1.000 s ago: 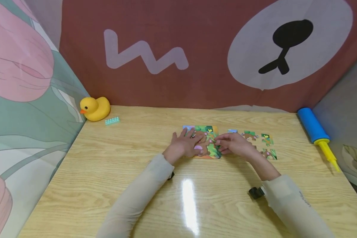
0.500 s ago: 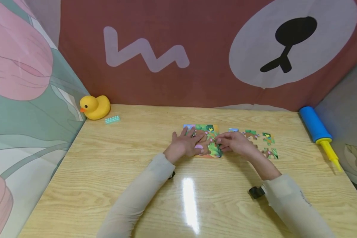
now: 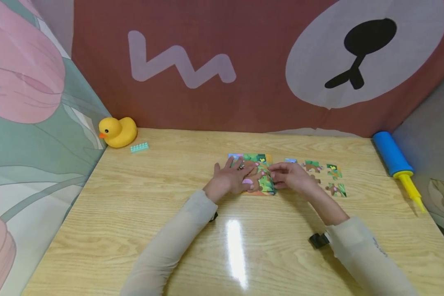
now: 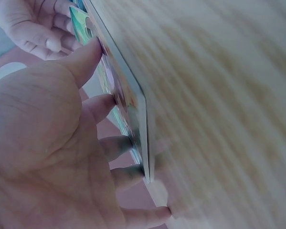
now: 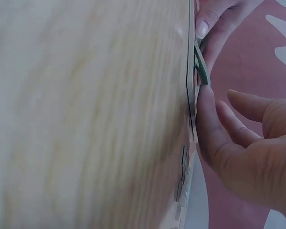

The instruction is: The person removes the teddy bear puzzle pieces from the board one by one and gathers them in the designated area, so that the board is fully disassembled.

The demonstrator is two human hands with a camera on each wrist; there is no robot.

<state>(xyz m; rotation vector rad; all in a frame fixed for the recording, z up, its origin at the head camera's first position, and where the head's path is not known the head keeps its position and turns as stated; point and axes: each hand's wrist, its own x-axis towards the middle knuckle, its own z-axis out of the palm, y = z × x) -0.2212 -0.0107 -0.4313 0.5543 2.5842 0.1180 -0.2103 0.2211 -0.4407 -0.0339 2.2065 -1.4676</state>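
My left hand (image 3: 227, 181) lies with fingers spread across a bright jigsaw puzzle (image 3: 257, 157) showing a brown animal. In the left wrist view, its fingertips press on the puzzle tray (image 4: 145, 124). At the right edge of the puzzle is my right hand (image 3: 290, 176). A green puzzle piece (image 5: 202, 69) there tilts up from the tray. One fingertip of my right hand touches the raised end, and the other fingers stand apart from it in the right wrist view. From the left wrist, the lifted piece (image 4: 79, 24) shows beside the right fingers.
Several pieces of a second puzzle lie right of my right hand, among them a corner piece (image 3: 336, 190) and a top piece (image 3: 312, 165). A yellow duck (image 3: 118, 132) and a mint toy brick (image 3: 139, 147) are at far left, a blue and yellow pump (image 3: 394, 158) at far right.
The head view has tilted up and down slightly, shifting the scene a little. Both hands stay at the puzzle; the right fingers have barely shifted at its edge.
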